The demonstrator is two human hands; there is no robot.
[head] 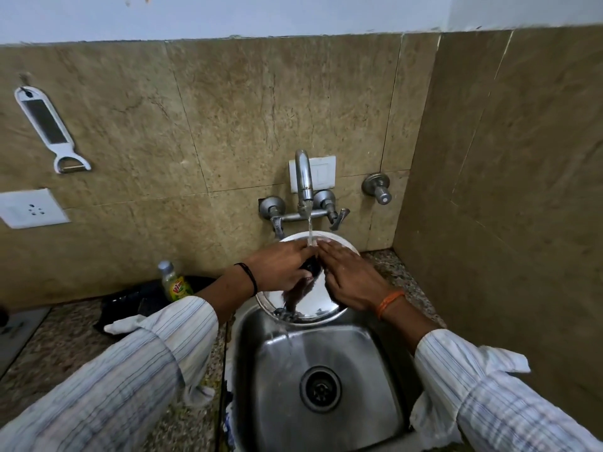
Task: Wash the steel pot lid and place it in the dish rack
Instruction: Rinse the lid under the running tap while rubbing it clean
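The round steel pot lid [306, 305] is held tilted over the back of the steel sink [368, 353], under the running tap [304, 181]. Its black knob shows between my hands. My left hand [280, 265] grips the lid at the knob, fingers curled around it. My right hand [349, 275] lies flat on the lid's top surface with fingers stretched toward the water stream. Water runs off the lid's lower rim into the basin. No dish rack is in view.
A dish soap bottle [174, 282] stands left of the sink beside a black tray [130, 305] and a white cloth [122, 324]. A peeler-grater [49, 128] hangs on the tiled wall. A side wall closes in on the right. A wall socket [31, 208] sits at the left.
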